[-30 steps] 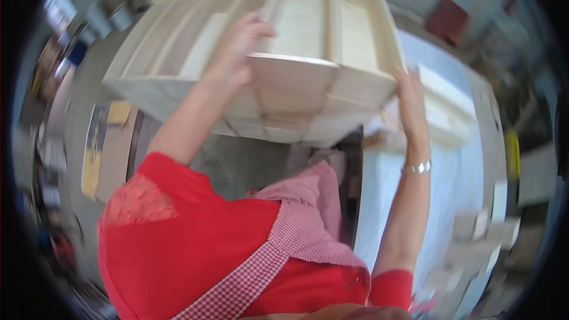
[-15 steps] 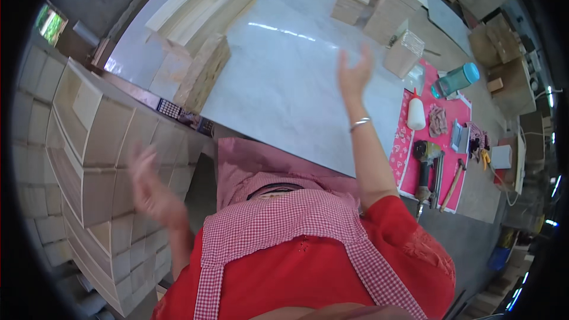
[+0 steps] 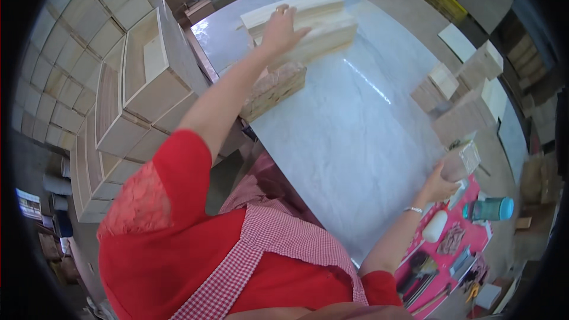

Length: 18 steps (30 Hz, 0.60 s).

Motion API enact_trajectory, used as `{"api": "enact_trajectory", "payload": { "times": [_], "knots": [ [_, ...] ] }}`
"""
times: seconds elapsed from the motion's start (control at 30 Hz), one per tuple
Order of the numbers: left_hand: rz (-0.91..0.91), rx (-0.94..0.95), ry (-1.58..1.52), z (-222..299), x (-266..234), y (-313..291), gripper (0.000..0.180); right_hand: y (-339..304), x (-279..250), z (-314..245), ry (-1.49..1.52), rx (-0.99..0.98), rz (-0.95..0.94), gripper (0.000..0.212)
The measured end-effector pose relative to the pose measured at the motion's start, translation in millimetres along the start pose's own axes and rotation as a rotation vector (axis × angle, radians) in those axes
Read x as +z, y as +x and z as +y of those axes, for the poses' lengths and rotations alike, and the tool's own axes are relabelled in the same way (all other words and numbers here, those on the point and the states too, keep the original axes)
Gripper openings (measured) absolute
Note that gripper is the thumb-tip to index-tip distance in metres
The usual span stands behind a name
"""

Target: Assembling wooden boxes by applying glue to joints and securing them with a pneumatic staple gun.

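A pale table (image 3: 355,142) fills the middle. At its far left lie long boards (image 3: 329,34), a rough block (image 3: 278,92) just nearer. Along the right stand wooden stacks (image 3: 465,117) and, nearer, a small block (image 3: 463,161); a pink mat (image 3: 448,264) lies near right.

The broad pale blue-grey tabletop (image 3: 332,142) looks smooth and glossy. Long cream wooden boards (image 3: 329,32) look matt, while the tan rectangular block (image 3: 275,92) has a rough, patchy face. The small pale block (image 3: 463,160) shows a shiny, film-like end. The translucent turquoise cylindrical bottle (image 3: 489,208) looks plastic; the silver bangle (image 3: 413,209) is polished metal; the red-and-white checked apron (image 3: 302,236) is matt woven cloth
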<state>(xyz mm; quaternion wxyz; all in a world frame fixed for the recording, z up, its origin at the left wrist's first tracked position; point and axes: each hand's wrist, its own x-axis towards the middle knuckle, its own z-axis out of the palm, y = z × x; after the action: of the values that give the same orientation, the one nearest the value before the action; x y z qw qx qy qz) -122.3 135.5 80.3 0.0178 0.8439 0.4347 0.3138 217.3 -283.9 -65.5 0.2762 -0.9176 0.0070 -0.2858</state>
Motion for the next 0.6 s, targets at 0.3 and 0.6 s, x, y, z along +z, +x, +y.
{"api": "enact_trajectory", "payload": {
  "times": [0.3,0.6],
  "knots": [
    [-0.424,-0.276,0.337,-70.7,29.0,105.8,0.104,5.5,-0.8,-12.2,0.008,0.062,0.004,0.095],
    [-0.119,-0.053,0.225,-40.9,-0.9,73.7,0.107,15.1,-34.4,6.5,0.211,-0.045,0.079,0.092]
  ]
}}
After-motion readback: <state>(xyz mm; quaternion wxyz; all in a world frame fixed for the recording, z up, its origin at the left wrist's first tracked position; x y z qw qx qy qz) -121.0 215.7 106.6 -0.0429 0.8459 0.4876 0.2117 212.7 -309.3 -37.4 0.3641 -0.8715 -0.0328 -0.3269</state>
